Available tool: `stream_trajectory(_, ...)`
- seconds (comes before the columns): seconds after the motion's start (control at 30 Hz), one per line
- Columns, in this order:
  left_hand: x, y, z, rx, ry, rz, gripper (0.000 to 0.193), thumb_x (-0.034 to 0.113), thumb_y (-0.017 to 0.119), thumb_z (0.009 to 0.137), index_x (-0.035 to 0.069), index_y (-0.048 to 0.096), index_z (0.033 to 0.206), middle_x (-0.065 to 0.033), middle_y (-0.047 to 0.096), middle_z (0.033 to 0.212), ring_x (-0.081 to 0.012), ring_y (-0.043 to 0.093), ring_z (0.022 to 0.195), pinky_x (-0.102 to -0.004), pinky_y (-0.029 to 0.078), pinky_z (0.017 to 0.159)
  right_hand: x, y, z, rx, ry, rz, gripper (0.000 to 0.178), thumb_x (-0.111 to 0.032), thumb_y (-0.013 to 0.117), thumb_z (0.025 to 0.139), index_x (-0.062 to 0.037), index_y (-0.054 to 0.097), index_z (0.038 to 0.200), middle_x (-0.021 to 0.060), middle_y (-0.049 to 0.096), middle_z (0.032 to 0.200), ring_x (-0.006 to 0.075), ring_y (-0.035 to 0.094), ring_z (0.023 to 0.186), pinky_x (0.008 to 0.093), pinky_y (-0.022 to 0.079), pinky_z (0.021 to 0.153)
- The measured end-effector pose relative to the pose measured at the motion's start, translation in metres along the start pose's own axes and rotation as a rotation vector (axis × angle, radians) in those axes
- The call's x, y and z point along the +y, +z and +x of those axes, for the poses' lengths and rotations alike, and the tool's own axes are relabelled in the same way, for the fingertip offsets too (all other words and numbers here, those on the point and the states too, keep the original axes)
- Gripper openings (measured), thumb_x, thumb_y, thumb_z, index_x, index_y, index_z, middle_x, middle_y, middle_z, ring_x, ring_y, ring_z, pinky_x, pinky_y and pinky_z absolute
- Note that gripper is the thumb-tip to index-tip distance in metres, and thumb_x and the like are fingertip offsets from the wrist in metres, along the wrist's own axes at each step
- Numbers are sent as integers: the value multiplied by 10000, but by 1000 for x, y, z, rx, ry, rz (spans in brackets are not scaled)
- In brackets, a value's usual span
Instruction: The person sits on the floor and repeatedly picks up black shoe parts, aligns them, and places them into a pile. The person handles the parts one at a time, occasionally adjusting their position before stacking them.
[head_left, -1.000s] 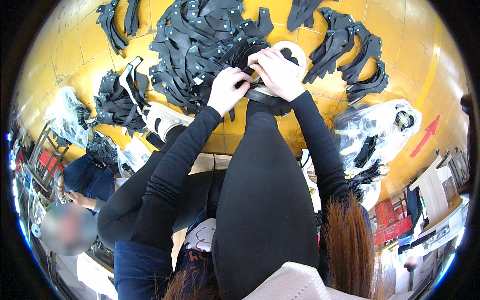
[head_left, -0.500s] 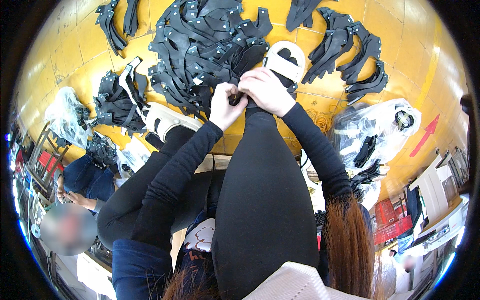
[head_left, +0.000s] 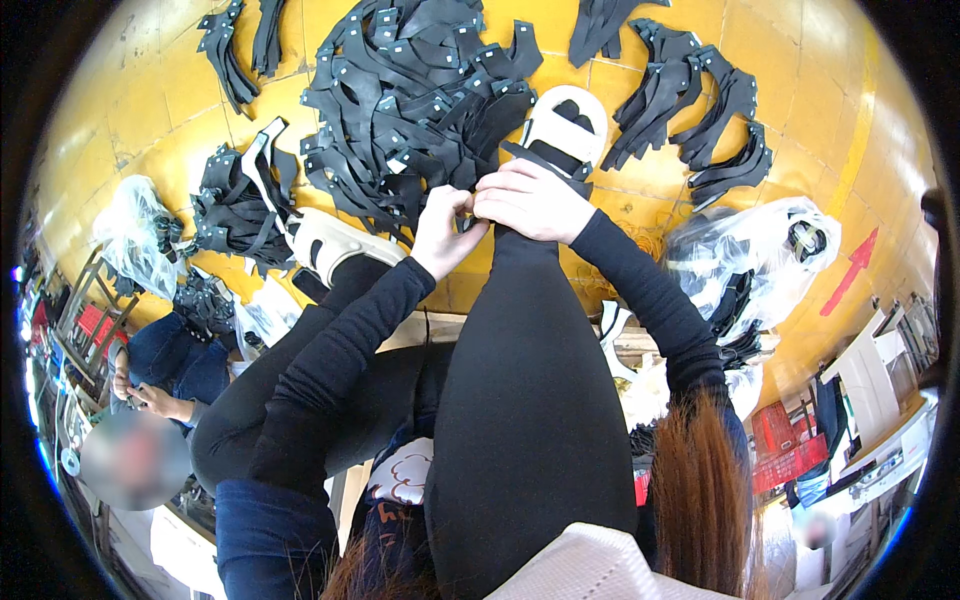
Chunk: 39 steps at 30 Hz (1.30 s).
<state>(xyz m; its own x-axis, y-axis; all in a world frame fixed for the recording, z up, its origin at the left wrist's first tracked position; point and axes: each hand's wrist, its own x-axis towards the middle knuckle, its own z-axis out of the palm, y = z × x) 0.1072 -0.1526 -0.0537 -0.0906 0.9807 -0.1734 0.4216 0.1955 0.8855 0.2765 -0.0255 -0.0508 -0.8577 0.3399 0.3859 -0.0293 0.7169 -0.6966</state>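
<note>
My two hands meet just above my right ankle, over the legging cuff. My left hand point(head_left: 445, 232) is closed in a pinch, thumb and fingertips pressed together against the other hand; whatever lies between them is hidden. My right hand point(head_left: 528, 200) is curled, its back upward, over a dark piece. Past its knuckles a flat black strip point(head_left: 545, 163) sticks out across the top of my cream clog point(head_left: 580, 110). Close beyond the hands lies a big heap of black curved strips point(head_left: 420, 90) with small pale tabs at their ends.
More black strips point(head_left: 655, 95) lie in bunches at the right, and another bundle point(head_left: 240, 210) sits by my left clog point(head_left: 335, 245). Clear plastic bags point(head_left: 755, 250) hold black pieces. Yellow string point(head_left: 640, 240) lies on the floor. A seated person point(head_left: 175, 365) is at the left.
My hands have shifted slightly left and down, still together. The black strip now shows more plainly beyond my right hand.
</note>
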Motion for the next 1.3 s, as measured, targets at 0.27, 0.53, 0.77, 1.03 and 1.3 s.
stream_trajectory(0.27,19,-4,9,-15,-115,-7,193,-14,716,770,22,613,930,-77,587,838,-203,578,766,-300,475,721,-6,-8,8,31,182,44,190,-123,652,796,-104,639,985,62,649,1023,228,602,1038,363,470,908)
stream_trajectory(0.53,18,-43,52,345,-210,-329,350,41,571,956,25,396,1259,-90,583,945,-144,574,814,-284,465,809,48,-7,14,126,734,-465,222,-259,667,836,-123,659,1012,44,611,1011,252,573,991,397,435,903)
stream_trajectory(0.77,-35,-157,150,528,-226,-214,563,-15,635,886,73,358,1369,-100,584,1005,-141,581,818,-248,475,769,55,-10,25,126,586,-333,103,-169,654,820,-126,616,906,23,609,951,222,574,1003,391,400,987)
stream_trajectory(1.03,-106,-245,249,592,-284,-198,541,-106,502,906,24,392,1419,-182,546,1241,-195,652,933,-265,516,806,69,-9,12,122,684,-423,162,-167,689,784,-126,652,936,17,625,952,219,575,1007,399,390,1016)
stream_trajectory(1.3,-177,-266,280,498,-289,-25,656,24,633,860,15,366,1458,-217,475,1413,-272,494,1271,-336,385,1050,76,-8,6,44,648,-484,112,-215,666,787,-121,655,845,20,633,909,226,577,1014,396,400,1010)
